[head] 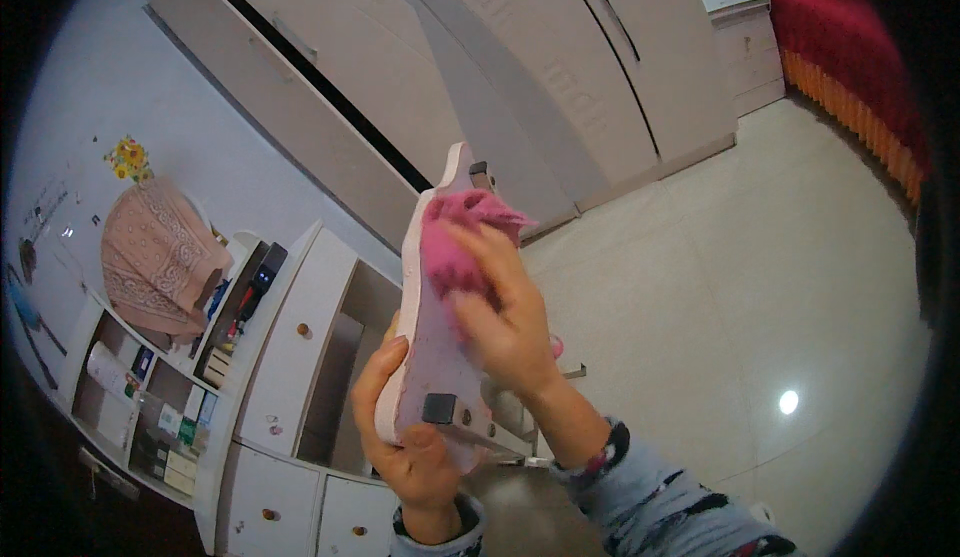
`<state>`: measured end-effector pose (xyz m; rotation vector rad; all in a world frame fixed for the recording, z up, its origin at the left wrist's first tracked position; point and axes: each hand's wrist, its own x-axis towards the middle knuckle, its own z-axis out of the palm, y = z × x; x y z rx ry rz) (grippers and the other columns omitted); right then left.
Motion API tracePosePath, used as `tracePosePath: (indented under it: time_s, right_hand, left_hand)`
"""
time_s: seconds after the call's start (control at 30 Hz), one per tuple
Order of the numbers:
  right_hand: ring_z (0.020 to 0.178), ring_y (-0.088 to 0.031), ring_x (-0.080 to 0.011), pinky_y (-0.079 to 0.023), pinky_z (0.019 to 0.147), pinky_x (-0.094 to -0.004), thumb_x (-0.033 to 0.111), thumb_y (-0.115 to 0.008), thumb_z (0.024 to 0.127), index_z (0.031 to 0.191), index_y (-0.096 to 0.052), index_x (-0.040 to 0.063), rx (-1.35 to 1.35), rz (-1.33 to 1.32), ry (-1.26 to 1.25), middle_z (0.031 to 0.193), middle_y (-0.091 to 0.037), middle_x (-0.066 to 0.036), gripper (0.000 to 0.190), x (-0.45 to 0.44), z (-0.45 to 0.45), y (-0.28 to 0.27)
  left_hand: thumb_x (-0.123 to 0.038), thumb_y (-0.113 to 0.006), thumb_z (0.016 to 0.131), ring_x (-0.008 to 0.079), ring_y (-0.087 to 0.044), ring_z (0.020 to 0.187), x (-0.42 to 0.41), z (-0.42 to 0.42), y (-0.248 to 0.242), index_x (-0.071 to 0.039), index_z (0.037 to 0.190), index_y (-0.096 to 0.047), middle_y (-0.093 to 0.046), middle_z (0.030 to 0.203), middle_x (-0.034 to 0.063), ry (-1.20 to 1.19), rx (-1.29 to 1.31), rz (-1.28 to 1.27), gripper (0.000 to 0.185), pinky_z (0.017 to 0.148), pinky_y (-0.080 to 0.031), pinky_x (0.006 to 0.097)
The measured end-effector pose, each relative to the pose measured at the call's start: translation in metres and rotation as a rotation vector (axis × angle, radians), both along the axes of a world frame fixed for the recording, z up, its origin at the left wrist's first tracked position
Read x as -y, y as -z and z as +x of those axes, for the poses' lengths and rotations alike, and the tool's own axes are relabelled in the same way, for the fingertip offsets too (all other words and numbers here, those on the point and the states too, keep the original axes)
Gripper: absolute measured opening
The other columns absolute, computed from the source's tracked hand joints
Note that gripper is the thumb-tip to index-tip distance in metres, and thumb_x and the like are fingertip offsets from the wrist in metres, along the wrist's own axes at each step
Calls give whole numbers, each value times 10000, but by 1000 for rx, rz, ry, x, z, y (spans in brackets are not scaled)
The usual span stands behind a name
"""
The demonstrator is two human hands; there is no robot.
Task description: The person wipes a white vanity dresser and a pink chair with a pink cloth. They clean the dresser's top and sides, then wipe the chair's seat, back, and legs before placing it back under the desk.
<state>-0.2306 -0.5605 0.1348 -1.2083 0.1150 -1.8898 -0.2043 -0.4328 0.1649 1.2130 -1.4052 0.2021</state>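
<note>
A pink-edged board with a wavy outline (411,279) is held up on its side near the middle of the view, with metal legs and black end caps on the face towards the right. My left hand (412,444) grips its lower end, thumb on the face and fingers around the edge. My right hand (499,317), slightly blurred, holds a bunched pink cloth (469,238) against the upper part of the board's face. A black cap (439,408) sits close to my left thumb. What the right palm covers is hidden.
A white dresser (277,377) with open shelves stands at the left, a patterned cloth (161,257) draped over its mirror. A large wardrobe (510,69) spans the back. Pale floor tiles (735,272) lie at the right, beside a bed with a red cover (847,39) and a small cabinet (750,54).
</note>
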Motion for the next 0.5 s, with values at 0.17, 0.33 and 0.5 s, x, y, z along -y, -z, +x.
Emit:
tracePosePath:
  time_s: [0.17, 0.33, 0.5]
  right_hand:
    - [1117, -499, -320, -323, 1017, -397, 92, -522, 734, 1224, -597, 31, -50, -247, -240, 1218, -553, -170, 499, -33, -39, 6]
    - [1051, -517, -325, -356, 957, -391, 84, -525, 698, 1069, -661, 37, 26, -245, -327, 1131, -587, -159, 399, -32, -30, 33]
    - [1008, -542, -310, -393, 897, -373, 76, -543, 680, 881, -675, 22, 56, -76, -459, 1048, -607, -157, 247, -38, -7, 89]
  left_hand:
    - [-706, -248, 929, 298, -483, 1223, -3, 4, 7, 42, 1278, -450, -476, 1332, 234, -17, -98, -32, 850, 1029, -382, 424]
    - [-621, -153, 975, 292, -489, 1214, 4, -4, 3, 21, 1290, -433, -496, 1286, 196, -15, -66, -74, 768, 1045, -377, 439]
    - [-608, -146, 978, 301, -473, 1236, 3, -4, 3, 18, 1282, -440, -474, 1309, 183, -58, -84, -70, 755, 1048, -384, 439]
